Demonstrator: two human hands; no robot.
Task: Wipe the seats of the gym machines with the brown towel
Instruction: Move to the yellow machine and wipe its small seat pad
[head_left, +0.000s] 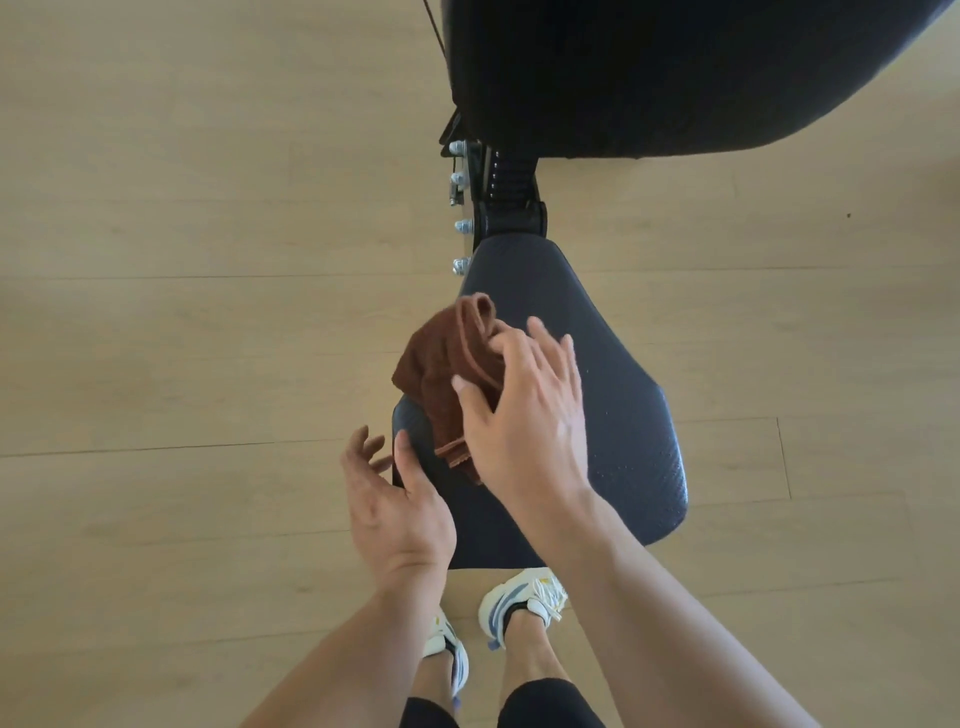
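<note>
A crumpled brown towel (441, 364) lies on the left side of the black padded seat (623, 415), and part of it hangs over the seat's left edge. My right hand (524, 415) is over the towel's right part with fingers spread, the thumb resting on the cloth; it hides some of the towel. My left hand (395, 509) is open, palm turned inward, at the seat's near left corner, just short of the towel.
The machine's large black back pad (675, 67) fills the top right. A black frame with silver bolts (462, 226) joins it to the seat. My feet in white and blue shoes (519, 603) stand at the seat's near edge on light wooden floor (182, 312).
</note>
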